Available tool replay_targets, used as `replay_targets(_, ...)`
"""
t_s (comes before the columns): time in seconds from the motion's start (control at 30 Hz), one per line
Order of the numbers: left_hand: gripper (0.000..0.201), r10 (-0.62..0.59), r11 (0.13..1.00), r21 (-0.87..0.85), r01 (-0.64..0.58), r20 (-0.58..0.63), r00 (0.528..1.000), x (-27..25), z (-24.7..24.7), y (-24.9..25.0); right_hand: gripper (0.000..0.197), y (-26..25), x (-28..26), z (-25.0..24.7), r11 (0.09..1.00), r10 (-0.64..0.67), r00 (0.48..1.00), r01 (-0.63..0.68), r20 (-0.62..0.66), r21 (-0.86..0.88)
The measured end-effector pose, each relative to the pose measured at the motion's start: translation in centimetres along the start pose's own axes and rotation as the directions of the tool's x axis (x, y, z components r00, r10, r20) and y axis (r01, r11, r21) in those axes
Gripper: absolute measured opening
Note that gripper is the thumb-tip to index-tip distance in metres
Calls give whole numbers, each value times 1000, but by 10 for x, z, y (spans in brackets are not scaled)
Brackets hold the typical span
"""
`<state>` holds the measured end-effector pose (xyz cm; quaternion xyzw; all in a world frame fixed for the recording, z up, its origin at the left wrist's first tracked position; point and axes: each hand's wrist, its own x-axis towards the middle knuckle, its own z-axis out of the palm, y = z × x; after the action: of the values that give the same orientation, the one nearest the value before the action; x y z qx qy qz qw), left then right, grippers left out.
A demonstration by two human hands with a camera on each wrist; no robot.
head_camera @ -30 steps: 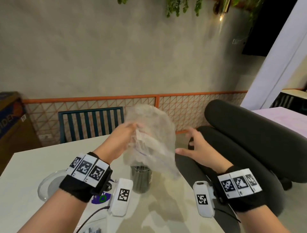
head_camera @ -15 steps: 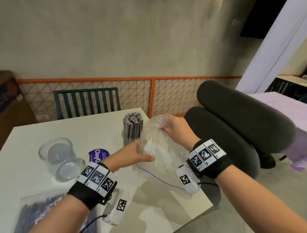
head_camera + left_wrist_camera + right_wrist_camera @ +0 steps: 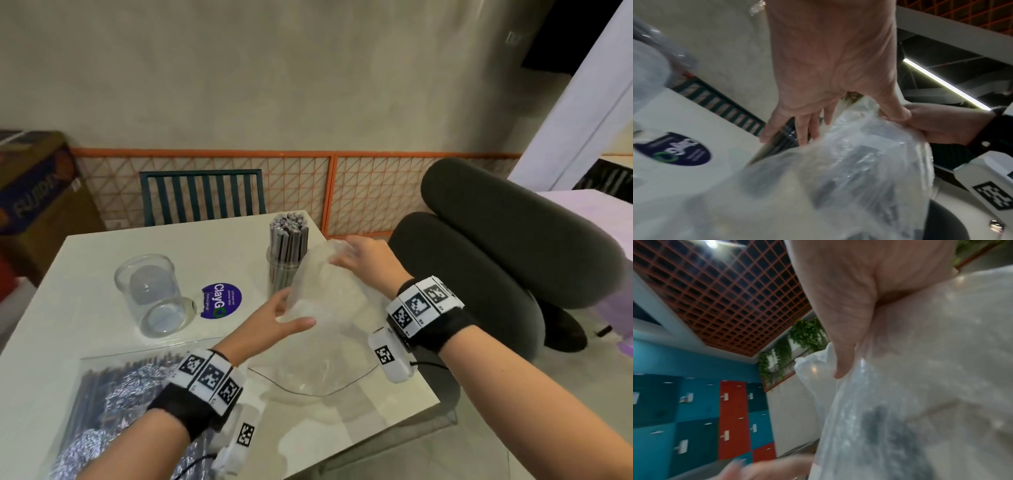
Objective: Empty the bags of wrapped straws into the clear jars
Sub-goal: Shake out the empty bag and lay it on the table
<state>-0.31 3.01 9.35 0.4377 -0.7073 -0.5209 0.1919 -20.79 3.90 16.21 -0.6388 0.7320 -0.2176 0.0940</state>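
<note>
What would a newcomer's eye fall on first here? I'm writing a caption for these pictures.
Probably the crumpled clear bag at the centre, held up between the left hand and the right hand. Just behind it a jar of wrapped straws stands packed full, while the empty jar waits to the left.

I'm seeing the emptied clear bag (image 3: 329, 308) lying crumpled beside the jar (image 3: 286, 270) packed with upright grey straws (image 3: 289, 233). An empty clear jar (image 3: 154, 294) is standing left; a full bag (image 3: 113, 407) is lying flat nearer me.
</note>
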Motion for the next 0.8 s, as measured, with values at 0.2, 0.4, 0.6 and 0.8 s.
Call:
replay_targets(0.2,27,-15,912,-404,-64,-189,982,17,2,25,64,-1,-25,-31,926,-132,989,100,64,363)
replay_targets(0.4,8,-45,702,-702,-119,-210,977,15,-10,21,69,52,-71,7,722,233,934,-352,270,595)
replay_targets(0.6,12,-70,742,-640,-199,-370,927,18,-1,14,41,51,-87,26,415,253,857,-515,449,750)
replay_targets(0.8,13,-80,778,-582,-236,-464,882,18,13,8,22,61,-84,23,357,185,864,-504,469,787)
